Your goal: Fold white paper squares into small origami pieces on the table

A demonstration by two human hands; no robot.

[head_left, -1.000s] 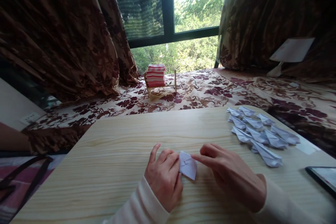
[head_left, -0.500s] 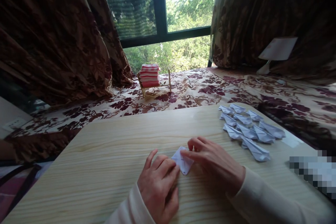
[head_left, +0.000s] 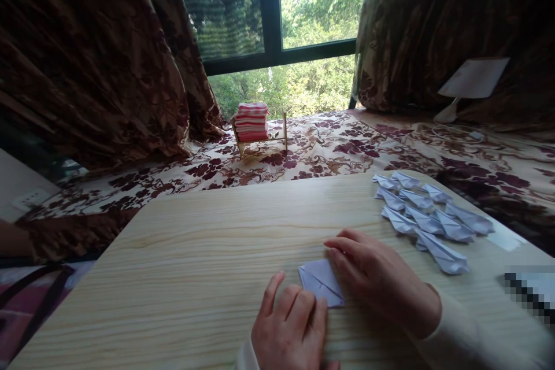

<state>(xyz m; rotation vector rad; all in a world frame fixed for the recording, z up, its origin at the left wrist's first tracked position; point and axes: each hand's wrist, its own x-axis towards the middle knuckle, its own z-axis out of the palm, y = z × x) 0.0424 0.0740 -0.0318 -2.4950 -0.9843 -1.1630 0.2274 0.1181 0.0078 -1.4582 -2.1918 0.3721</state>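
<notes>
A small white folded paper (head_left: pixel 319 284) lies on the wooden table (head_left: pixel 195 254), with diagonal crease lines across its top face. At its lower edge is my left hand (head_left: pixel 289 324); the fingers are bent onto the paper and one outer finger is raised apart. My right hand (head_left: pixel 381 280) is at the paper's right side, fingers close together and bent, with the fingertips against its upper right edge. The right thumb is mostly hidden. To the right lie several folded white paper pieces (head_left: pixel 442 251) with pointed ends, grouped in rows.
Beyond the table is a floral-covered ledge (head_left: pixel 321 153) under a window. On it stand a small wooden rack (head_left: pixel 285 133) with a stack of red-and-white striped cloth (head_left: pixel 252 121) and a white lamp (head_left: pixel 474 78). A blurred-out object (head_left: pixel 531 292) sits at the table's right edge.
The paper has been turned and now shows a wider face with a diagonal fold. Both hands and the paper are slightly further right and lower in view. The view has shifted a little.
</notes>
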